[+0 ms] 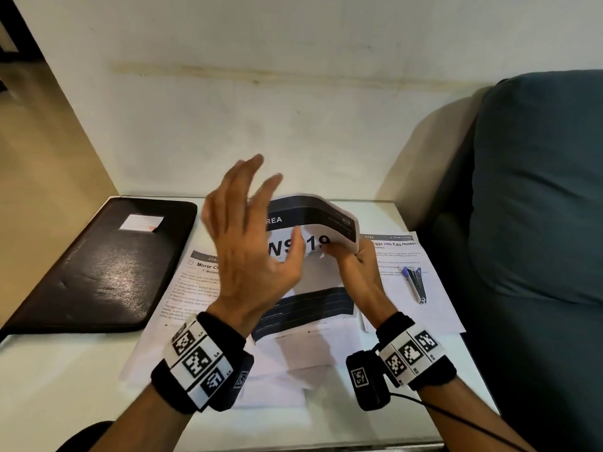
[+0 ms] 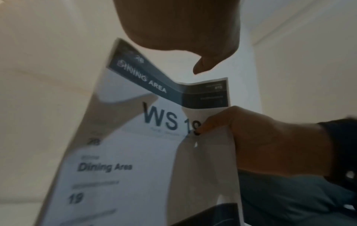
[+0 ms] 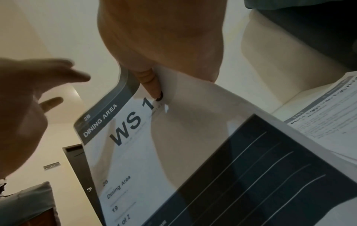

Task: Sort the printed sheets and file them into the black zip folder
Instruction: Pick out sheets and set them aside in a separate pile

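My right hand (image 1: 355, 265) pinches the right edge of a printed sheet (image 1: 313, 275) headed "DINING AREA, WS 19" and holds it up off the table, its top bent over. In the right wrist view a finger (image 3: 150, 82) presses on the sheet (image 3: 135, 152) near the "19". My left hand (image 1: 248, 223) hovers in front of the sheet with fingers spread and touches nothing; the left wrist view shows its thumb (image 2: 199, 65) above the sheet (image 2: 135, 152). The black zip folder (image 1: 98, 262) lies closed at the table's left.
More printed sheets lie flat under my hands, a "Mirror" sheet (image 1: 192, 282) on the left and an "Egg Holder" sheet (image 1: 408, 256) on the right. A small blue-and-black tool (image 1: 414, 282) rests on the right sheet. A dark cushion (image 1: 538, 190) borders the table's right side.
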